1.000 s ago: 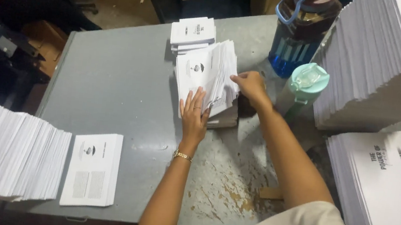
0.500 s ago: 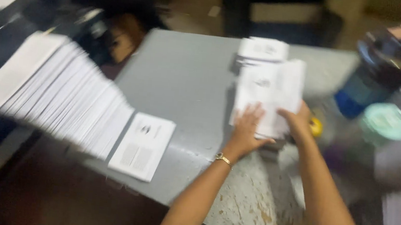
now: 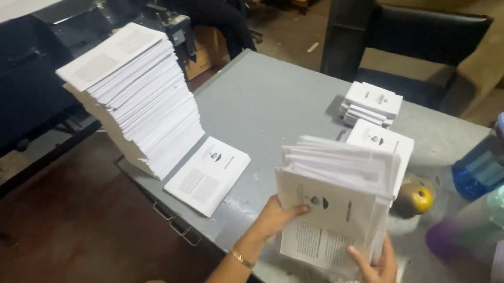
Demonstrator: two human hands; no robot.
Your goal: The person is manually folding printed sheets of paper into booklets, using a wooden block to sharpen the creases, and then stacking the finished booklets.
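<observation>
Both my hands hold a thick bundle of white printed booklets [image 3: 336, 200] upright above the grey metal table [image 3: 268, 106]. My left hand [image 3: 275, 216] grips the bundle's lower left edge, thumb on the front cover. My right hand [image 3: 378, 276] supports its bottom right corner from below. A long slanted stack of white booklets [image 3: 138, 95] leans at the table's left edge, with a single booklet [image 3: 208, 174] lying flat beside it. Behind the bundle sits a small pile of booklets [image 3: 371, 104].
A round yellow-and-dark object [image 3: 415, 196] lies right of the bundle. A blue bottle [image 3: 503, 158] and a mint-lidded purple bottle [image 3: 493, 220] stand at the right. A black chair [image 3: 412, 46] is behind the table. A dark machine [image 3: 16, 73] stands at the left.
The bundle has been lifted off the table and raised toward me, both hands now under and beside it. The camera has swung left, bringing the slanted stack nearer the middle.
</observation>
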